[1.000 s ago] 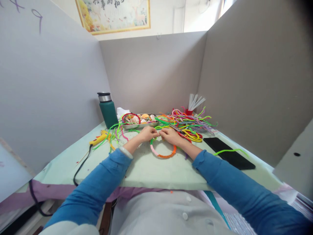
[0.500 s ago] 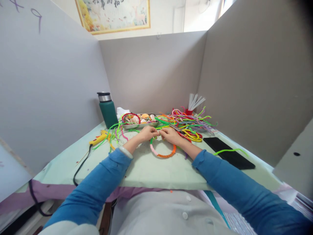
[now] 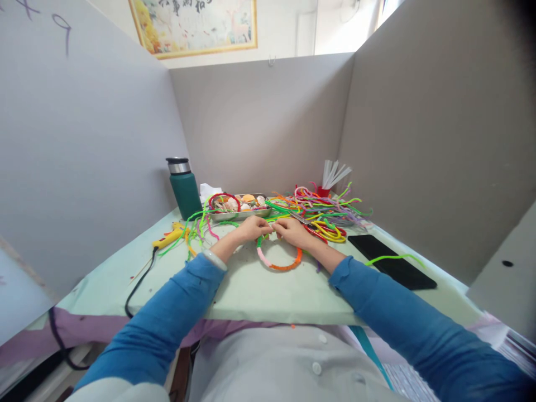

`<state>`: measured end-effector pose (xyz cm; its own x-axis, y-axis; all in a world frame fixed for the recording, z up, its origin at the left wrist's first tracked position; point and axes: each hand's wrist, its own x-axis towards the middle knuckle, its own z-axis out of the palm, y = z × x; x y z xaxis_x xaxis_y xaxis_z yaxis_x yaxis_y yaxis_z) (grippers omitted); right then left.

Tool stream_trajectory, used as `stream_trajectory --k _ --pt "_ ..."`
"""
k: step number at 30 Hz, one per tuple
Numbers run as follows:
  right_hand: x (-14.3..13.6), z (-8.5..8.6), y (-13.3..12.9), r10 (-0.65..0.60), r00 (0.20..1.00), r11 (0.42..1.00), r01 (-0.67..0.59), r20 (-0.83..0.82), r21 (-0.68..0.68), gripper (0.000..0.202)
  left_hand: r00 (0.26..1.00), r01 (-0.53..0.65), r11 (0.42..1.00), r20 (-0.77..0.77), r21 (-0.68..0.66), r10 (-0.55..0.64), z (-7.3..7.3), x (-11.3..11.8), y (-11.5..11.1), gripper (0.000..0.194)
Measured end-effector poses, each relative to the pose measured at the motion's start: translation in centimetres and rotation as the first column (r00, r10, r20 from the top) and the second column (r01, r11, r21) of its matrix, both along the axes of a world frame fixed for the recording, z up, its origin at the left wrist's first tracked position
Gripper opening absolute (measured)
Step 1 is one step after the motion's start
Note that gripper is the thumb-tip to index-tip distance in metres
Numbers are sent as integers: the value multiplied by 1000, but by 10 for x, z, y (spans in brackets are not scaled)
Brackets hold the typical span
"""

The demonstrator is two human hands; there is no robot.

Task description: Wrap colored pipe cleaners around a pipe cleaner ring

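Observation:
A ring wrapped in pipe cleaners (image 3: 281, 267), in green, pink and orange, hangs or rests below my two hands over the table. My left hand (image 3: 252, 228) is closed in a pinch at the ring's upper left, by its green part. Close beside it, my right hand (image 3: 288, 229) pinches at the upper right of the same ring. The fingertips of both hands nearly meet, and they hide the top of the ring. Behind my right hand lies a pair of scissors (image 3: 300, 219), partly covered.
A metal tray (image 3: 251, 214) of shells stands behind my hands, with loose pipe cleaners (image 3: 322, 209) heaped to its right. On the left are a green bottle (image 3: 185, 192) and a yellow glue gun (image 3: 170, 237). A black phone-like slab (image 3: 389, 261) lies at the right.
Almost nothing differs. Both hands keep their pinch on the ring, which has shifted only very slightly.

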<state>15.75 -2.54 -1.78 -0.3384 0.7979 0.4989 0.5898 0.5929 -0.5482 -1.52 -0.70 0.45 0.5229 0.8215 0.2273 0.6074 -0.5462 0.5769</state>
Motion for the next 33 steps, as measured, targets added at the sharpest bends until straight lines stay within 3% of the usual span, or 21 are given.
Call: stream_trajectory --k 12,20,33 --pt "1 1 -1 2 1000 1000 -2 -25 26 30 997 40 994 73 -105 -33 1 -1 -4 43" --pt "1 0 0 -10 1000 1000 10 -19 23 29 999 -31 997 39 -76 34 -1 -1 -1 42" --pt "1 0 1 3 1000 1000 -2 -22 32 30 1000 -13 1000 26 -15 14 0 -2 -1 43"
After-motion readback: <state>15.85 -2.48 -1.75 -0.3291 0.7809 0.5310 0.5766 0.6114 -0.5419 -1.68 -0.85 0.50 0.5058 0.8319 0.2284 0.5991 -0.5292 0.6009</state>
